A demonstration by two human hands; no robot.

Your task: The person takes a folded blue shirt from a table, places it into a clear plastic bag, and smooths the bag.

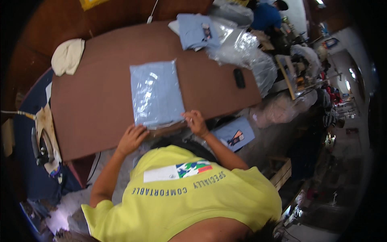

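Fingers of the left hand (pixel 131 139) and right hand (pixel 196 122) press flat, gripping nothing, on the near edge of the bagged blue shirt (pixel 156 93), keeping it steady on the brown surface (pixel 92 101).

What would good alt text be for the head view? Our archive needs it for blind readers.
Seen from above, a person in a yellow shirt rests both hands on the near edge of a bagged, folded light-blue garment lying on a brown table: left hand at its near-left corner, right hand at its near-right. More folded garments and clear bags lie at the far end.
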